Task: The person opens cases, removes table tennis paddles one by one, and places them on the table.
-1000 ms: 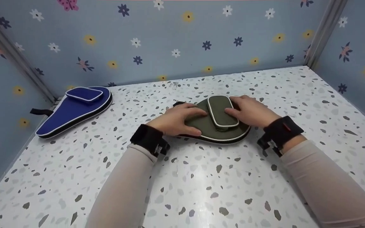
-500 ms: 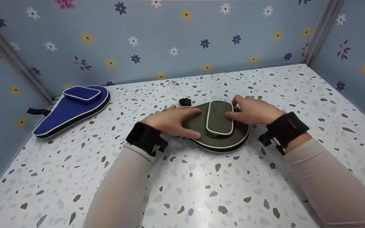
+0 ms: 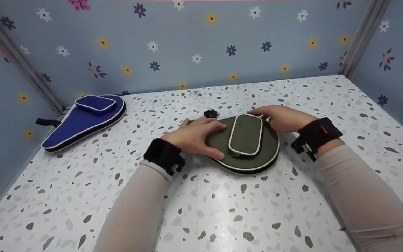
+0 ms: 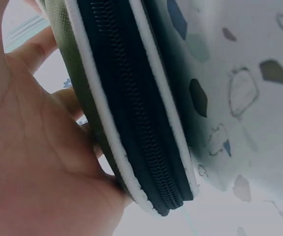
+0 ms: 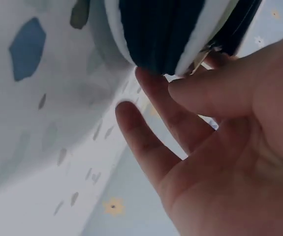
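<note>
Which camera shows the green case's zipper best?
The left wrist view: the zipper runs big and sharp along the green case, between white piping. The right wrist view shows only a blurry end of it. The head view shows just a dark edge.

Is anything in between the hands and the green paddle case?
No, nothing visible. The left hand lies right on the green paddle case, and the right hand touches its far edge. The blue case sits off to the left.

Matt cloth cases on a glossy speckled top

The olive-green woven-fabric paddle case (image 3: 247,147) has white piping and a black toothed zip; the blue fabric paddle case (image 3: 82,120) matches; the white terrazzo-pattern tabletop (image 3: 222,210) shines.
</note>
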A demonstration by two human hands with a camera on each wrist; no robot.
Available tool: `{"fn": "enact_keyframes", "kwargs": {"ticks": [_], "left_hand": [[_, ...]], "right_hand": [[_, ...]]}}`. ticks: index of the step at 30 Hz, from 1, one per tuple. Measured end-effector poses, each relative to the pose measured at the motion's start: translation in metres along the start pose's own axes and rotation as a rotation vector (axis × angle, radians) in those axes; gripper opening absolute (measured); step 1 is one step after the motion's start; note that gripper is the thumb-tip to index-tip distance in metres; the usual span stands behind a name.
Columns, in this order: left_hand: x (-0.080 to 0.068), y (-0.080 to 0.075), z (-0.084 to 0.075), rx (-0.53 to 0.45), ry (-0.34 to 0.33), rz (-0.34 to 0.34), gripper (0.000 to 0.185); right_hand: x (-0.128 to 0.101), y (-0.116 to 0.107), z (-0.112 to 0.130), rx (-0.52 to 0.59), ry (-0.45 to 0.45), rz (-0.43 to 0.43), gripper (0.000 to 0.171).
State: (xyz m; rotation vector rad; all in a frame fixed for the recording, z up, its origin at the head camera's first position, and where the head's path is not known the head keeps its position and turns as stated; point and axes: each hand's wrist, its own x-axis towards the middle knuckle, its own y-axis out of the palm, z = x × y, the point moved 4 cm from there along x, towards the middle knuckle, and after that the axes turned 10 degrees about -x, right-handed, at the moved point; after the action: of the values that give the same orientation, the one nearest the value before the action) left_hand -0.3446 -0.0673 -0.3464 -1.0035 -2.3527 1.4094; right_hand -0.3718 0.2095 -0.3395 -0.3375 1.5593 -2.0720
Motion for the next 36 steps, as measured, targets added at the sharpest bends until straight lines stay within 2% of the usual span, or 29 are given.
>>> {"fn": "enact_keyframes", "kwargs": {"ticks": [5, 8, 12, 14, 19, 24, 36], "left_hand": [[-0.002, -0.005, -0.001, 0.001, 0.005, -0.019, 0.099], [-0.003, -0.007, -0.001, 0.002, -0.001, -0.025, 0.099], [-0.003, -0.004, 0.001, -0.003, 0.0, -0.015, 0.1], [-0.004, -0.002, 0.003, -0.001, 0.005, -0.005, 0.101], [-0.007, 0.003, 0.009, 0.014, 0.016, 0.022, 0.104], [-0.006, 0.002, 0.008, 0.008, 0.022, 0.018, 0.103], [-0.004, 0.003, 0.005, 0.005, 0.029, 0.023, 0.1]], "right_hand": [[0.002, -0.006, -0.005, -0.04, -0.041, -0.02, 0.07], [0.001, -0.008, -0.006, -0.08, -0.076, -0.074, 0.053], [-0.001, -0.001, -0.01, -0.129, -0.067, -0.141, 0.026], [-0.002, 0.003, -0.01, -0.171, -0.063, -0.175, 0.02], [-0.002, 0.008, -0.005, -0.322, -0.037, -0.249, 0.018], [-0.003, 0.008, -0.003, -0.456, -0.005, -0.264, 0.016], [-0.011, 0.011, -0.008, -0.431, 0.025, -0.244, 0.016]]}}
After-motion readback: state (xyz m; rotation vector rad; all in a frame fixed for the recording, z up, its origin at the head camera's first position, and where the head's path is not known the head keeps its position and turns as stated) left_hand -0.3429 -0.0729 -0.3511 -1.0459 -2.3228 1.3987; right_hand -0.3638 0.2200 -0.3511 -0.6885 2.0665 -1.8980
